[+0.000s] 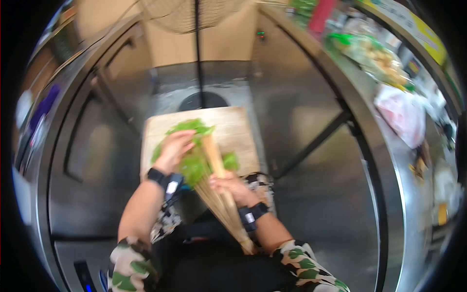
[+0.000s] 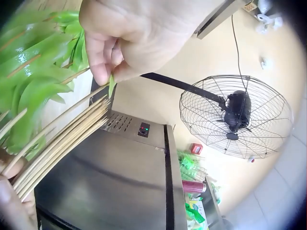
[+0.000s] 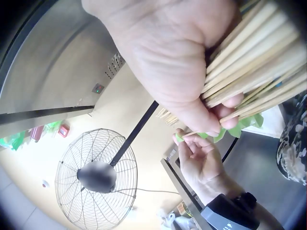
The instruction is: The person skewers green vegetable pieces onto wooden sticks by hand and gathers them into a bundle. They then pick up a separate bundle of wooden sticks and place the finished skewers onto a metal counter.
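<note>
In the head view the right hand (image 1: 232, 189) grips a bundle of thin wooden sticks (image 1: 212, 202) on the lap side of a wooden board (image 1: 233, 124). Beside it the left hand (image 1: 176, 148) is over green leaves (image 1: 194, 168). The left wrist view shows the left hand (image 2: 129, 48) pinching a small piece of leaf (image 2: 112, 86) at the tip of one stick (image 2: 67, 111); more leaves (image 2: 33, 62) lie behind, threaded on sticks. In the right wrist view the right hand (image 3: 177, 62) is curled round the bundle (image 3: 259, 57), with the left hand (image 3: 201, 167) beyond.
A standing fan (image 2: 235, 112) rises behind the board. Steel cabinets (image 1: 311, 112) flank both sides. On the right counter lie a bag of produce (image 1: 377, 61) and a white and pink plastic bag (image 1: 401, 109).
</note>
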Motion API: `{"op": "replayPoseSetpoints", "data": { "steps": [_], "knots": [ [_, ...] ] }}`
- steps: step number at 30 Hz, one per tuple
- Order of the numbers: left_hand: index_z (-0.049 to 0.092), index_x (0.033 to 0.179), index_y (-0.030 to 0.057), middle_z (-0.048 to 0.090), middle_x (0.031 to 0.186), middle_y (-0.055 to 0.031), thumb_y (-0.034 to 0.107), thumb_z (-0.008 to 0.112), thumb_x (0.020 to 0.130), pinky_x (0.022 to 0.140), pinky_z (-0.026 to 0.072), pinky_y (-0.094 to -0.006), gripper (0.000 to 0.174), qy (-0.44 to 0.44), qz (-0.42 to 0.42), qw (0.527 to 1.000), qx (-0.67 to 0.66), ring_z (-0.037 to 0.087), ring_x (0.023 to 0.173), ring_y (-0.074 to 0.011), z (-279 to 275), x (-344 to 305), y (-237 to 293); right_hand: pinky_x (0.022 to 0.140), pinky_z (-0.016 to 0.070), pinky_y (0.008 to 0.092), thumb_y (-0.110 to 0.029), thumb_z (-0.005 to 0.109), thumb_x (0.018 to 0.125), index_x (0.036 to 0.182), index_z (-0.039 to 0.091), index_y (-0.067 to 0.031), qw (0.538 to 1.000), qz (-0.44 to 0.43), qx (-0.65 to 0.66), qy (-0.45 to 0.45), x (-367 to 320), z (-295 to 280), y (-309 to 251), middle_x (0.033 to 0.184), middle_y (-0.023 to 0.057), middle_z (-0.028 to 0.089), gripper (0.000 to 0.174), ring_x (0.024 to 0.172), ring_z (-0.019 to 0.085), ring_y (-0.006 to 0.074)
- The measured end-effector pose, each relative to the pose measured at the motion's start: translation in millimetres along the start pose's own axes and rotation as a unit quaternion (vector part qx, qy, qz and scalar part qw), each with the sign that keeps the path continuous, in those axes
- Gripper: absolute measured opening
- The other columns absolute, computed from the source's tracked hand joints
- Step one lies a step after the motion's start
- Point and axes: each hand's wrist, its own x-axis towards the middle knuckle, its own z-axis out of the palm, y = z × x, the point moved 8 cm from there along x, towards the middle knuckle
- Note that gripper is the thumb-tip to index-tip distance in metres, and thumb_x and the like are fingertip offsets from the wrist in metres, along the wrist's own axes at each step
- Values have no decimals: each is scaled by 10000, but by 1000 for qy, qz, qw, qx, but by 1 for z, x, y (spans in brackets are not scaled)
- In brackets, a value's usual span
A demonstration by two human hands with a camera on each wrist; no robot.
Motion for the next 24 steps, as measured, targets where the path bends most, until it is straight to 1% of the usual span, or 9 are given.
{"op": "replayPoseSetpoints", "data": {
  "steps": [2,4,5,7,8,12,19,22,24],
  "knots": [
    [601,1001,57,597,1001,-39,107,558,856,755,478,-225,159,-30,-6,999,8,552,900,-105,0,-2,0,562,483,186,-73,621,807,993,573,-24,999,-12,24,-41,-1,-1,5,816,31,616,198,704,595,75],
    [601,988,27,608,927,-39,94,567,850,653,472,-177,158,-33,-7,999,32,566,784,-89,-3,6,-5,567,471,178,-96,631,806,976,580,-30,995,-8,58,-83,-3,5,3,823,21,613,190,696,586,70],
    [610,973,49,614,847,-4,88,581,842,600,464,-147,140,-35,-26,998,38,561,704,-56,-3,8,-7,554,458,168,-112,643,797,969,579,-38,992,-88,-34,-85,-2,3,-3,815,10,606,198,689,579,62],
    [595,969,6,599,807,-16,42,552,846,541,462,-136,135,-26,-31,998,49,549,619,-59,-7,17,-12,532,426,162,-107,634,791,905,554,-53,996,-62,-6,-59,-1,0,0,755,-12,572,149,642,541,47],
    [587,977,3,599,834,-35,46,575,835,570,474,-161,149,-39,-34,998,36,557,657,-87,-12,21,-16,525,412,163,-96,621,791,878,542,-58,998,-45,-11,-52,1,2,2,733,-18,558,124,623,525,43],
    [583,947,-4,601,808,-45,50,573,837,571,497,-171,123,-48,-68,996,27,564,631,-90,-3,13,-11,486,359,161,-91,570,789,829,516,-69,995,-60,-38,-66,-3,10,-5,666,-21,518,71,548,461,34],
    [597,875,-6,601,680,-49,44,583,817,502,509,-199,78,-99,-145,980,91,589,563,-117,3,2,-18,475,351,168,-108,550,811,810,511,-63,991,-73,-79,-77,-1,12,-6,664,-16,511,59,527,447,36],
    [590,927,17,612,736,-46,65,578,827,490,508,-202,111,-85,-123,986,79,575,549,-114,3,5,-21,474,349,166,-108,555,810,813,513,-62,991,-78,-80,-71,-1,12,-7,667,-16,514,62,527,448,35],
    [572,992,66,606,794,-16,94,570,842,494,484,-197,153,-36,-80,995,48,561,582,-98,8,-1,-9,470,347,167,-108,560,809,817,513,-62,991,-80,-73,-75,-3,15,-9,666,-16,516,66,525,448,34]
  ]
}}
